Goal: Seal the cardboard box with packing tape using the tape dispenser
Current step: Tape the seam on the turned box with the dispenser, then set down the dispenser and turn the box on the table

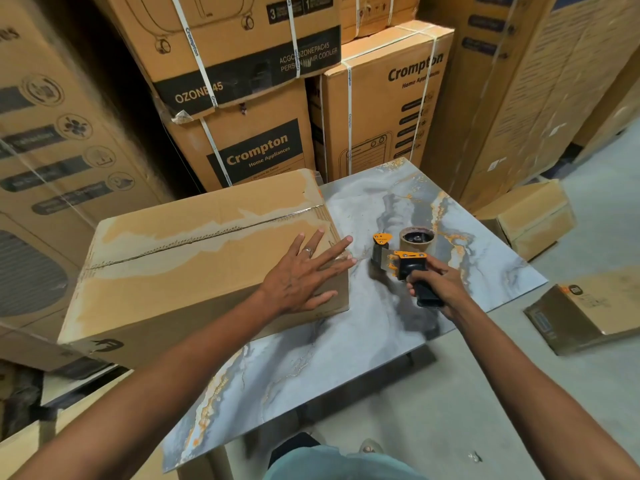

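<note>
1 box (194, 258), 1 dispenser (408, 265), maybe taped.

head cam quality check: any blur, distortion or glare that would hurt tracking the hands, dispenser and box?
Head view: strong wide-angle bowing, stacked cartons lean outward at the edges; left-edge carton print smeared; centre sharp, with left hand flat on the box and right hand gripping the dispenser both crisp; light soft and even, mild sheen on the marble table, dark shadow under the dispenser.
</note>
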Tool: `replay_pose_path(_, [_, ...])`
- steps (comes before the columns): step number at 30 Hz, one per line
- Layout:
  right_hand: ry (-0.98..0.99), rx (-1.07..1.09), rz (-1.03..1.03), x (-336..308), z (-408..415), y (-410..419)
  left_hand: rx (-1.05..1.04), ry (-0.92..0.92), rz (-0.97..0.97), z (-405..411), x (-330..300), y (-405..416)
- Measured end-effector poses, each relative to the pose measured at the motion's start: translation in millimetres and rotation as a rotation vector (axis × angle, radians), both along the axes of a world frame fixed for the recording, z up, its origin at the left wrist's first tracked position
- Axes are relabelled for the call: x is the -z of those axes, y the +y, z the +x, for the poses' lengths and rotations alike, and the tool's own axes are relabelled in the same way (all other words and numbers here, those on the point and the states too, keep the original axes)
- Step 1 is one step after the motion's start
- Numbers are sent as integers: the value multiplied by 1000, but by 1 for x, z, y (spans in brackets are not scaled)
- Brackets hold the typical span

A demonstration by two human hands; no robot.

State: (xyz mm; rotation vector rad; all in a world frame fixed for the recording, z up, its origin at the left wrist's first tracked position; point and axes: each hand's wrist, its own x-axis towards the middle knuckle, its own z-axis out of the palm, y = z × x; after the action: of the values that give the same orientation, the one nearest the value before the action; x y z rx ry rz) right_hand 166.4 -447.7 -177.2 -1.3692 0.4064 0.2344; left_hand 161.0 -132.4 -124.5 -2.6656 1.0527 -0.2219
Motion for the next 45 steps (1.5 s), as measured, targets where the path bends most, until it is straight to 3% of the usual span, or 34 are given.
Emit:
replay_pose_path(10, [9, 44, -134, 29, 0, 5, -34, 45, -24, -8, -2, -4])
replay_pose_path(14, [-23, 33, -388, 42, 4, 5, -225, 169, -356, -10, -7, -11])
replay_pose_path(16, [-28, 13, -455, 48, 5, 5, -342, 203, -435, -7, -9, -15])
replay_pose_path(22, [-3, 37, -600, 41, 0, 21, -376, 126, -320, -2, 0, -17])
replay_pose_path(25, [-124, 122, -692, 27, 4, 40, -375, 115, -304, -3, 0, -17])
replay_pose_path(28, [-314, 79, -595, -9, 4, 71, -359, 138, -296, -3, -2, -16])
replay_pose_path(33, [-593, -268, -432, -55, -7, 126, -273, 251, -405, 5, -8, -3])
replay_pose_path(36, [-558, -371, -346, -49, -18, 146, -234, 335, -452, 10, -11, 14])
replay_pose_path(40, [-544, -327, -299, -35, -28, 152, -241, 314, -481, 5, -9, 18])
replay_pose_path(45, [-483, -232, -165, -30, -33, 162, -499, 232, -496, 0, -9, 1])
